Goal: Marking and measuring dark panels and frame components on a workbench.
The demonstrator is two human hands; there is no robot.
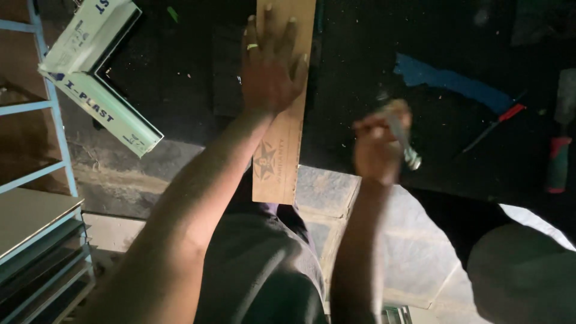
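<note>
My left hand (271, 72) presses flat and open on the wooden plank (282, 120), best kept steady, while my right hand (378, 144) grips a metal tool (401, 135)

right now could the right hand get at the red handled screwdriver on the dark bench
Probably yes. The right hand hovers over the dark bench with nothing lying between it and the red-handled screwdriver, but it already grips a metal tool, so it would likely need to drop that first.
</note>
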